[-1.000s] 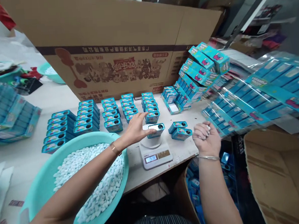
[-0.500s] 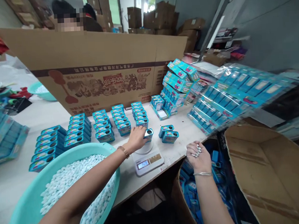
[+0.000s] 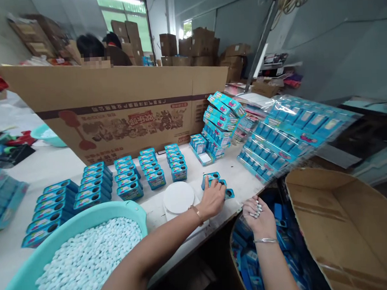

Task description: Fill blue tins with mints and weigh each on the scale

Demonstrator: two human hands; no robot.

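My left hand is closed around a small blue tin on the white table, right of the kitchen scale. Two more blue tins stand close beside it, partly hidden by my fingers. The round white pan of the scale is bare, and my forearm covers its display. My right hand, palm up near the table edge, has curled fingers holding several white candies. At the left, a turquoise basin holds many white oval candies. Rows of blue tins stand behind the scale.
A big cardboard sheet or box rises behind the rows. Stacked blue display boxes and plastic-wrapped packs stand at right. Below the table edge, an open carton adjoins a container of blue tins. A person is beyond the cardboard.
My left hand has moved right with the tin, from the scale pan to beside the two other tins. My right hand still holds the candies. The camera view has tilted up.
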